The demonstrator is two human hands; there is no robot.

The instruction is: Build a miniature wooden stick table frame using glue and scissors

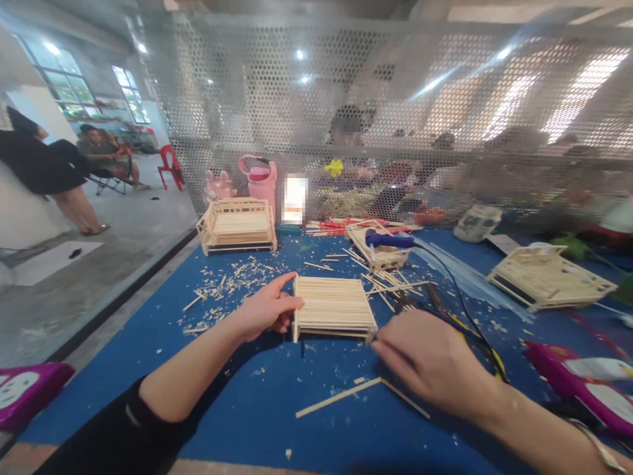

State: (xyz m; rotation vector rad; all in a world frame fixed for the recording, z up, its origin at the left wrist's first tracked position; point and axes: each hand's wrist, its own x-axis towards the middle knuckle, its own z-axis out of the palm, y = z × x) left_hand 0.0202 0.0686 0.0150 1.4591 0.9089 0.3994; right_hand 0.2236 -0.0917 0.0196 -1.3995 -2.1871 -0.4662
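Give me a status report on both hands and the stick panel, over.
Left hand holds stick panel at left end. Right hand at its right front corner, grip unclear. Loose stick lying in front.

Bright, even daylight pours in from the windows [64, 86] at upper left, and ceiling lamps [299, 55] glint through the perforated screen [395, 99]. Broad glare streaks wash over the screen's right side, and everything behind it is hazy. The blue mat [277, 409] is well lit. The stick panel [332, 305] reads sharp and throws a short, soft shadow toward the camera. The left hand [267, 310] is crisp, the right hand [425, 359] slightly blurred. The edges bow and stretch, wide-angle style, and the right corner goes soft. One small patch beside the pink bottle [260, 178] is pixelated.
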